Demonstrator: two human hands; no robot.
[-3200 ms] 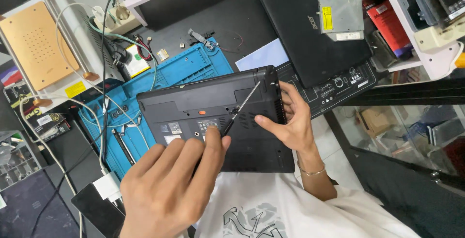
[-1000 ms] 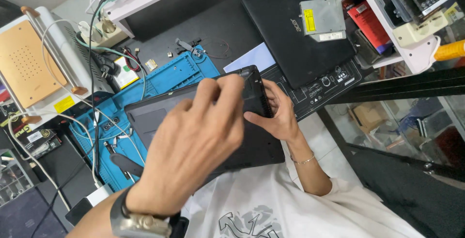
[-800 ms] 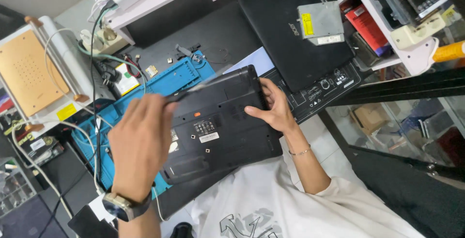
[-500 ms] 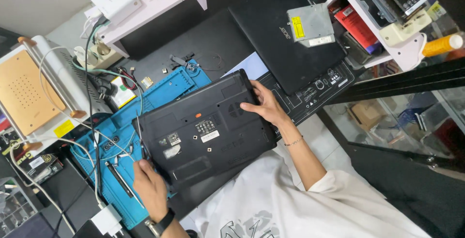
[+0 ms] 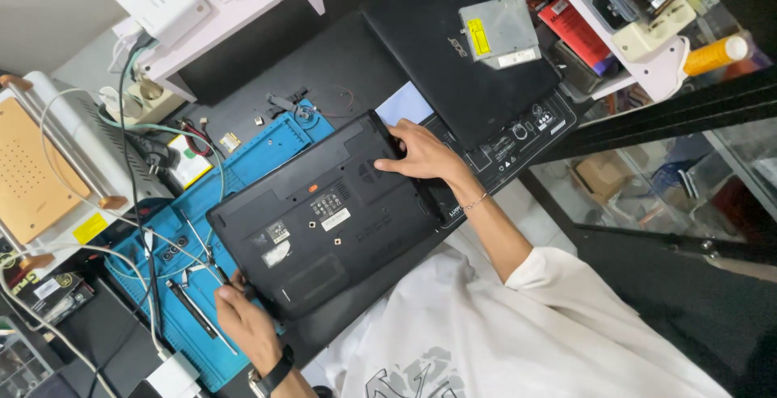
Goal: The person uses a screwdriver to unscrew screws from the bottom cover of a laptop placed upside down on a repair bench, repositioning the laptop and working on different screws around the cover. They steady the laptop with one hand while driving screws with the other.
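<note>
A black laptop (image 5: 324, 216) is lying upside down across a blue work mat (image 5: 267, 151), its matt plastic base facing up and showing vents, screw holes and small white stickers. The right hand (image 5: 421, 155) is resting on the far right edge of the laptop, fingers spread and curled over the rim, apparently to steady it. The left hand (image 5: 247, 325) is gripping the near left corner, fingers closed around the edge; a dark watch (image 5: 271, 374) is sitting on that wrist. Holding opposite corners is likely giving control over the laptop's angle. A slim screwdriver (image 5: 194, 310) is lying on the mat just beside the left hand. A second black laptop (image 5: 461, 66) is lying further back, with a grey metal drive (image 5: 500, 32) resting on it
</note>
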